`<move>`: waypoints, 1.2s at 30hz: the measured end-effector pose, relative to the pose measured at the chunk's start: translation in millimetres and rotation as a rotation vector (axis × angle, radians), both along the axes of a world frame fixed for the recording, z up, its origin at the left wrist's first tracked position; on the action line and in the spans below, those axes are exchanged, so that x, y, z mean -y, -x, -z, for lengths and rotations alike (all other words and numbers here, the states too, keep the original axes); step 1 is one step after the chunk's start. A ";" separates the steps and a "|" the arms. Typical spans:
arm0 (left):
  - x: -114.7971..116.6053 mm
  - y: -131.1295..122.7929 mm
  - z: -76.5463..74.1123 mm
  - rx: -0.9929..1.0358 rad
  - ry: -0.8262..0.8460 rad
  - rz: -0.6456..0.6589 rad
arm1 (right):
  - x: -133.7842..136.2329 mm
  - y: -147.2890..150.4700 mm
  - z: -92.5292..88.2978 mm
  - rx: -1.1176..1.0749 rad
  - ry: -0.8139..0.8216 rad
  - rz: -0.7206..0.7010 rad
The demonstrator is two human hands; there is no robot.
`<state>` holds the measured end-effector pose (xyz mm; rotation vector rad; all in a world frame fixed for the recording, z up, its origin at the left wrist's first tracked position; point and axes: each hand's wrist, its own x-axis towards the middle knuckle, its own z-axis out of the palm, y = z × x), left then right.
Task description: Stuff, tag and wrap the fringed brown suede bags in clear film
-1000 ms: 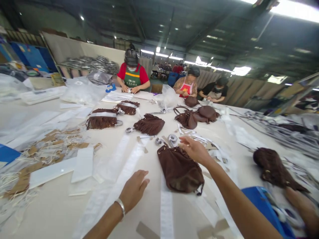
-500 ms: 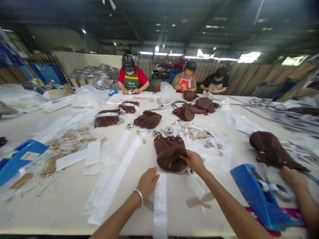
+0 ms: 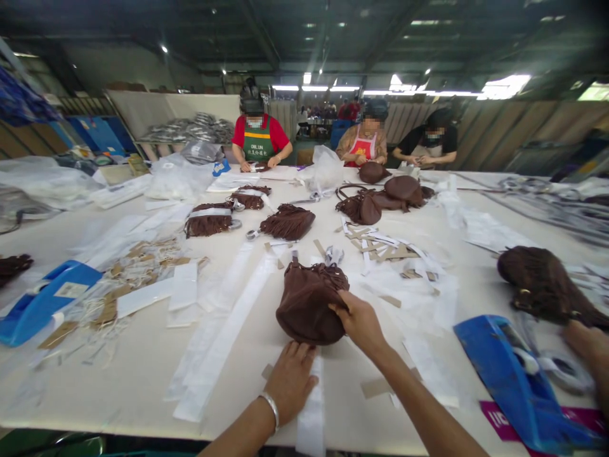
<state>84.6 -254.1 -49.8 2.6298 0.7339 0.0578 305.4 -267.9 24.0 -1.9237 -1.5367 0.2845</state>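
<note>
A dark brown fringed bag [image 3: 309, 304] is tipped up in front of me, with its smooth rounded bottom turned my way. My right hand [image 3: 359, 320] grips its right edge between thumb and fingers. My left hand [image 3: 291, 379], with a silver bangle at the wrist, lies palm down with fingers stretched out just below the bag. It rests on a white strip [image 3: 311, 419] that runs under the bag toward the table's front edge. A roll of grey tape [image 3: 334, 255] shows behind the bag.
Blue tape dispensers [image 3: 514, 374] [image 3: 47, 301] stand at both sides. More brown bags [image 3: 288, 222] lie farther back. Tags with strings [image 3: 136, 270] and cardboard strips [image 3: 385, 244] are scattered about. A neighbour's hand [image 3: 587, 343] touches a bag at right. Several co-workers sit opposite.
My right hand has drawn the bag slightly left and nearer. My left hand has moved a little right and flattened onto the white strip. The view has shifted slightly.
</note>
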 end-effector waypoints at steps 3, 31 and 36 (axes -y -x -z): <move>1.8 16.2 0.6 0.071 0.018 0.007 | 16.5 5.7 22.3 -0.034 0.020 0.012; -94.5 14.4 -24.2 0.387 0.050 -0.126 | 58.4 8.1 61.1 0.007 -0.095 0.199; -89.9 5.2 -51.9 0.255 0.050 -0.104 | 58.4 13.3 70.2 -0.439 -0.058 0.480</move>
